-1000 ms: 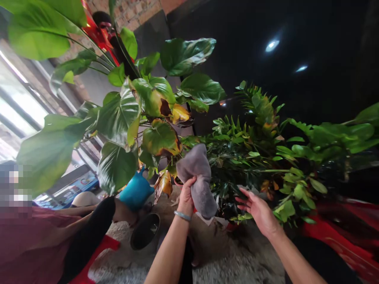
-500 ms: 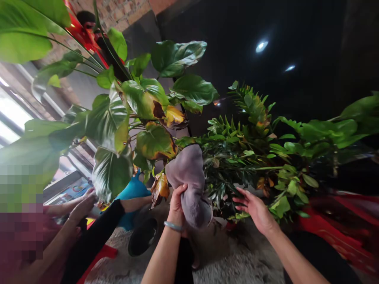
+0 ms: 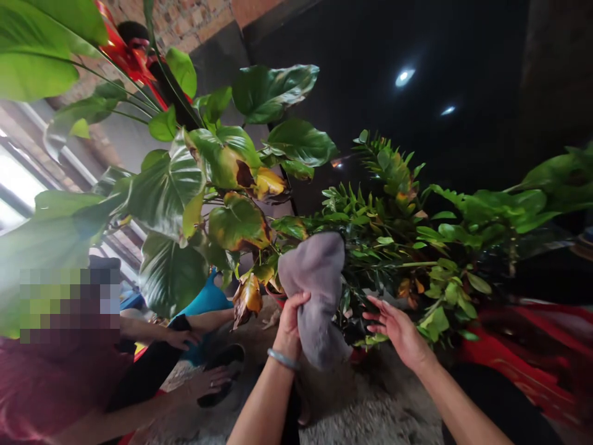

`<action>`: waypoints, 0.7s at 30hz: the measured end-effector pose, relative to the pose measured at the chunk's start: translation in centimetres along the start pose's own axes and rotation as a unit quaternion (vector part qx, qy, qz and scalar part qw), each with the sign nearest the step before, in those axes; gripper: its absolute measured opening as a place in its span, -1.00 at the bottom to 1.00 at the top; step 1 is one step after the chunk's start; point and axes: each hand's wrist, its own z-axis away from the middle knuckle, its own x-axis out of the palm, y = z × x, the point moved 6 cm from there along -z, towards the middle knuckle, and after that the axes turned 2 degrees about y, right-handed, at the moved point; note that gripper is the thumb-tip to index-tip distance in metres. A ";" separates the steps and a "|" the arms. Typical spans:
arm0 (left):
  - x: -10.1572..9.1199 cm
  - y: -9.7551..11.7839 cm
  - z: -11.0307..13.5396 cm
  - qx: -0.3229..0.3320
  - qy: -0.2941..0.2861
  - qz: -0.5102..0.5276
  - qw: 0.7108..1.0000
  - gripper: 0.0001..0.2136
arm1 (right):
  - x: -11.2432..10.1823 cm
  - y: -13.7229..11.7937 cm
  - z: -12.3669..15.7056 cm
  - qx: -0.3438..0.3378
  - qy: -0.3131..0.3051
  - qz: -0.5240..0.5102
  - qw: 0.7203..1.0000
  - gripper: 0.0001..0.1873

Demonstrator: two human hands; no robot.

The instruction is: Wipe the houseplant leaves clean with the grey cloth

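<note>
A bunched grey cloth [image 3: 319, 303] is gripped near its middle by my left hand [image 3: 291, 324], which has a pale bangle at the wrist. Its upper end hangs close to a browning leaf of the big-leafed plant [image 3: 169, 179]. My right hand [image 3: 393, 324] is held with fingers apart and nothing in it, just in front of the lower leaves of a bushy green plant [image 3: 370, 247]. Whether those fingertips touch the foliage I cannot tell. Yellow and brown patches mark several leaves, one of them a withered leaf [image 3: 249, 300] left of the cloth.
At the left a person in a maroon top [image 3: 55, 383] reaches a hand [image 3: 213, 382] toward a dark round container [image 3: 225, 371]. Another arm extends near a blue object [image 3: 204, 296]. A red item [image 3: 523, 358] lies at the right. Behind stands a glossy dark panel [image 3: 393, 93].
My left hand and the grey cloth have moved right, nearer my right hand, which has hardly moved. The person at the left has leaned in, a hand now lower by the dark container.
</note>
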 end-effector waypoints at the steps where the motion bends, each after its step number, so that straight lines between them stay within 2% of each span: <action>1: 1.4 1.4 -0.5 0.030 0.008 0.000 1.000 -0.83 | 0.1 0.0 0.0 0.001 -0.002 0.000 1.000 -0.66; 2: 2.5 2.0 -0.8 0.048 0.018 -0.008 0.999 -0.84 | 0.2 0.1 0.0 0.002 0.000 0.000 1.000 -0.66; 4: 3.2 1.0 -0.9 0.043 0.028 -0.046 0.998 -0.84 | 0.2 0.1 0.0 0.006 0.011 0.000 1.000 -0.67; 6: 2.1 -1.9 -0.3 -0.008 0.012 -0.107 0.994 -0.78 | 0.1 0.2 0.0 0.018 0.029 0.009 0.999 -0.65; 8: 0.2 -4.7 0.8 -0.060 -0.019 -0.154 0.986 -0.71 | -0.2 0.4 0.1 0.037 0.046 0.028 0.998 -0.63; 10: -1.1 -5.6 1.8 -0.091 -0.046 -0.163 0.981 -0.69 | -0.4 0.3 0.2 0.047 0.056 0.036 0.997 -0.60; 11: -1.2 -5.2 2.0 -0.100 -0.053 -0.156 0.981 -0.70 | -0.5 0.3 0.2 0.047 0.057 0.033 0.997 -0.59; 13: 0.2 -2.9 1.7 -0.089 -0.055 -0.127 0.986 -0.77 | -0.6 0.1 0.2 0.041 0.052 0.023 0.998 -0.57; 14: 1.5 -1.5 1.2 -0.076 -0.049 -0.114 0.989 -0.82 | -0.6 0.0 0.2 0.039 0.050 0.019 0.998 -0.56; 17: 6.5 2.8 -1.0 0.045 -0.033 -0.068 0.996 -0.86 | -0.5 0.0 0.0 0.046 0.046 0.002 0.998 -0.58; 19: 8.6 3.3 -2.2 0.093 -0.017 -0.085 0.992 -0.82 | -0.6 0.1 -0.2 0.058 0.052 -0.021 0.997 -0.64; 21: 8.6 1.4 -2.7 0.084 -0.004 -0.149 0.985 -0.78 | -0.8 0.3 -0.4 0.070 0.062 -0.045 0.995 -0.69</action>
